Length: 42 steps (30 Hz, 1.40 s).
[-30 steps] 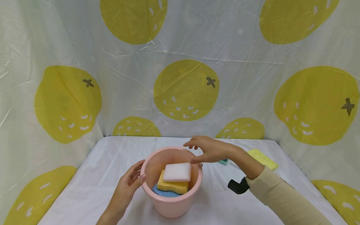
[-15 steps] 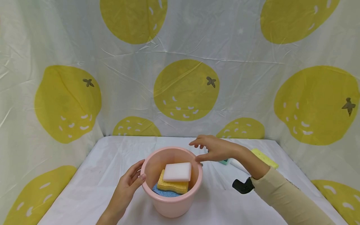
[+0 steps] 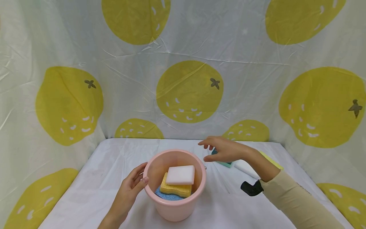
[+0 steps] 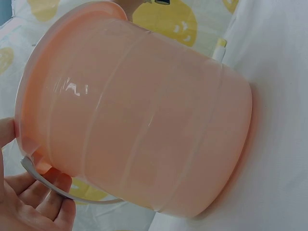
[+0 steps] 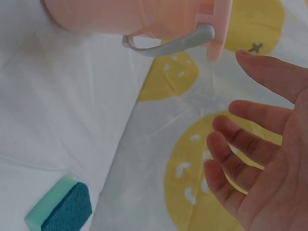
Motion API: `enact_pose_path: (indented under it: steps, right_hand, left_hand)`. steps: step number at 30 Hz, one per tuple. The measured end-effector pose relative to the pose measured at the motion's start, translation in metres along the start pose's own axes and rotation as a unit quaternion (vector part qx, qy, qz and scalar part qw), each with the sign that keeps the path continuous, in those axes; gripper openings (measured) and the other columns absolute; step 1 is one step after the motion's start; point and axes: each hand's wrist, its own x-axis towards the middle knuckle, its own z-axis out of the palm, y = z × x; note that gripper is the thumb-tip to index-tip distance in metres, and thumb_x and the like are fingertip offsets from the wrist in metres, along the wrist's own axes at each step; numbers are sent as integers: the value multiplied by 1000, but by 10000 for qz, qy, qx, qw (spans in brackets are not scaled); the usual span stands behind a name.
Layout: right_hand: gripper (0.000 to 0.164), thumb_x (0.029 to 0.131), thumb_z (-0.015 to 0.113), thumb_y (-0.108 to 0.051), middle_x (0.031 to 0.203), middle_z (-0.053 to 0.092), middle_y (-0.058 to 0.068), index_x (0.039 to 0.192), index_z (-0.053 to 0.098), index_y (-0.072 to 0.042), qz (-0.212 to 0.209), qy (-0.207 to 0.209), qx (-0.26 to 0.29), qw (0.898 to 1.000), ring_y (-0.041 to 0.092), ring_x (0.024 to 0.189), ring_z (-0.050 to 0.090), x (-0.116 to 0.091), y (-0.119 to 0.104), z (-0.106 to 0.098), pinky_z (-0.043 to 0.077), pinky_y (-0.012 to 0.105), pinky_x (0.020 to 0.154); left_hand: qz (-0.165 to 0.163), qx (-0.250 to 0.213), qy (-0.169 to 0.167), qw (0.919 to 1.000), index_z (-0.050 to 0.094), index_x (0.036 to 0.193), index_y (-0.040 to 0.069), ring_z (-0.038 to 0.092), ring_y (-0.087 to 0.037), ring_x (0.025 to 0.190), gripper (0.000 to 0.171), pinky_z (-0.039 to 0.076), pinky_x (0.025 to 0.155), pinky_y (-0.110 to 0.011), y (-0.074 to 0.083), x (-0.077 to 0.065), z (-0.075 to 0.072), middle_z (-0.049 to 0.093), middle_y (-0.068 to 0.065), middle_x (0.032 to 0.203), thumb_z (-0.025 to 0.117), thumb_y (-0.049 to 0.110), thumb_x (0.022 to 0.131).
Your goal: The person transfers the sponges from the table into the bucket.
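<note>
A pink bucket (image 3: 175, 210) is standing on the white-covered bench (image 3: 85, 194), and the left hand (image 3: 129, 187) is holding it by the rim: that grip is pinching the edge, the thumb lying on the rim and the fingers bending beneath, beside the grey handle (image 4: 94, 200). The right hand (image 3: 227, 150) is hovering near the rim's right side, apart from it; its grip is spread, the thumb standing away from loosely bent fingers.

Inside the bucket, a white sponge (image 3: 180, 175) is lying on top of a yellow sponge (image 3: 175, 190), and a blue sponge (image 3: 168, 194) is showing beneath both. On the bench, a green sponge (image 5: 65, 209) is lying beyond the right hand, while a white piece (image 3: 246, 168) and a pale yellow slab (image 3: 273, 160) are lying near it, partly hidden behind the right arm. A cloth (image 3: 128, 79) printed with big lemons is hanging behind the bench.
</note>
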Motion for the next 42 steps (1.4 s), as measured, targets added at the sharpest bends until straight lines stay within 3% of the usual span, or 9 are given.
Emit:
enact_pose_path:
  steps: [13,21,42]
  right_hand:
    - [62,98,72,-42,126,60,3,148,55,-10,302,-2,90,9995,22,110,60,-14,10,-5,53,43,89]
    - [60,98,72,-40,120,61,2,145,57,-6,159,85,142,9997,21,106,60,-19,18,-6,55,45,88]
    - [54,97,74,-34,115,62,0,140,60,-4,321,240,45,9992,23,105,61,-34,39,-14,54,44,88]
  left_hand:
    - [-58,-24,3,10000,46,154,10,54,-22,133,50,49,99,-24,0,0,0,49,-14,152,60,12,106]
    - [-19,-54,-22,10000,45,154,9,53,-23,134,50,49,99,-25,-1,0,0,49,-14,152,59,11,106]
    - [66,18,-35,10000,46,154,9,54,-24,133,50,49,100,-25,0,-1,-2,49,-15,151,59,11,106]
